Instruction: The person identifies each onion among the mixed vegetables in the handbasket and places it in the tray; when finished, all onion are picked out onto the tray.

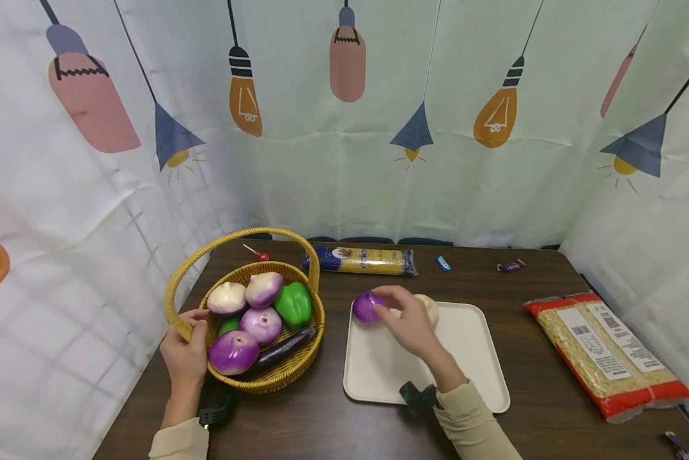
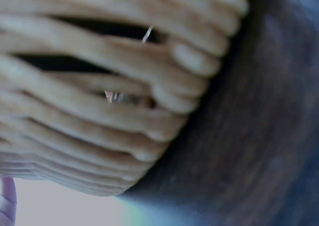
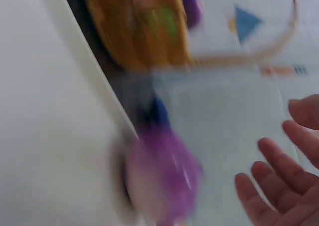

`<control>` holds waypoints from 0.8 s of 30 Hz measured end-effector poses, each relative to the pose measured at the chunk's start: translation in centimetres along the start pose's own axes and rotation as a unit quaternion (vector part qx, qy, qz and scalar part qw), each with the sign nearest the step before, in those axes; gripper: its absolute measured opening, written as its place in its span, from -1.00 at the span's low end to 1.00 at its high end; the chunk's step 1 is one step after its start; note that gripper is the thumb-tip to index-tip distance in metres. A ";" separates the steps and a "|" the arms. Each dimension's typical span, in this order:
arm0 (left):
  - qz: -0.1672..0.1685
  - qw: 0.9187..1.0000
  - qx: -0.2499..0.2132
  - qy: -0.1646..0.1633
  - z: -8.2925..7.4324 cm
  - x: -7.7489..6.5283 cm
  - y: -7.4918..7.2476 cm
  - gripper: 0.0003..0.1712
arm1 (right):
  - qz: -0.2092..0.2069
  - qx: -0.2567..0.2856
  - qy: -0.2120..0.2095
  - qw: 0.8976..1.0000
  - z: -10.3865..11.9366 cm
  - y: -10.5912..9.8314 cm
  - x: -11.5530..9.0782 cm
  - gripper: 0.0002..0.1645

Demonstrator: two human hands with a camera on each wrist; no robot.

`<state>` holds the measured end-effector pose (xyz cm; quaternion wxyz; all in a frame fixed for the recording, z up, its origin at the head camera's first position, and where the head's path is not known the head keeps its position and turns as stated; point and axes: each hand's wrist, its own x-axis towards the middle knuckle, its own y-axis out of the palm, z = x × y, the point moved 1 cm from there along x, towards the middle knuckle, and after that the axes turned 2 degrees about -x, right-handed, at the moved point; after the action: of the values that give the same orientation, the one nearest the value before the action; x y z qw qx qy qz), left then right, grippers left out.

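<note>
My left hand (image 1: 186,352) grips the yellow wicker basket (image 1: 281,382) at its left rim, by the foot of the handle. The basket holds several purple-and-white turnips (image 1: 234,352), a green bell pepper (image 1: 294,305) and a dark eggplant (image 1: 282,350). At the far left corner of the cream tray (image 1: 373,377) sits a purple turnip (image 1: 365,308), blurred in the right wrist view. My right hand (image 1: 408,322) hovers over the tray beside it, its fingers (image 3: 279,171) spread and apart from the turnip in the right wrist view. A whitish round vegetable (image 1: 431,309) is partly hidden behind that hand.
A pasta packet (image 1: 367,260) lies behind the basket and tray, with a lollipop (image 1: 258,253) to its left. Small wrapped candies (image 1: 511,265) lie at the back right. A large red-edged bag of pasta (image 1: 603,351) rests right of the tray. Curtains surround the table.
</note>
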<state>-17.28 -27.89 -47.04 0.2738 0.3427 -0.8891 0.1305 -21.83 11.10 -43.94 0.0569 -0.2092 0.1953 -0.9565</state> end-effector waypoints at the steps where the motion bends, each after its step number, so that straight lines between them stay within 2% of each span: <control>1: -0.004 1.000 0.001 0.003 0.5 0.1 0.0 -0.89 | 0.010 0.013 -0.026 1.000 0.6 1.5 -0.1 -0.68; 3: -0.010 1.000 0.000 0.007 1.4 0.2 -0.1 -0.89 | 0.035 0.042 -0.076 0.996 1.6 4.3 -0.4 -0.70; 5: -0.015 1.000 0.002 0.008 2.0 0.2 -0.1 -0.89 | 0.067 0.053 -0.108 0.990 2.5 6.9 -0.6 -0.70; 8: -0.016 1.000 0.006 0.004 2.4 0.0 -0.2 -0.88 | 0.114 0.047 -0.131 0.984 3.7 10.0 -0.8 -0.67; 14: -0.008 1.000 0.010 0.004 2.4 -0.2 -0.5 -0.88 | 0.209 0.015 -0.117 0.971 5.5 13.8 0.2 -0.43; 16: -0.011 1.000 0.013 0.007 2.4 -0.2 -0.5 -0.88 | 0.245 0.021 -0.114 0.962 5.9 14.7 0.8 -0.32; 21: -0.019 0.999 0.021 0.024 1.8 0.0 -0.1 -0.88 | 0.331 0.079 -0.076 0.937 6.5 16.5 1.9 -0.15; 24: -0.016 0.999 0.013 0.032 0.7 0.0 0.0 -0.88 | 0.367 0.047 -0.075 0.926 6.7 17.3 2.2 -0.10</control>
<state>-17.55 -28.15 -47.59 0.2994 0.3562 -0.8725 0.1489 -20.52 -7.54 -44.35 0.4279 -0.1910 0.2081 -0.8586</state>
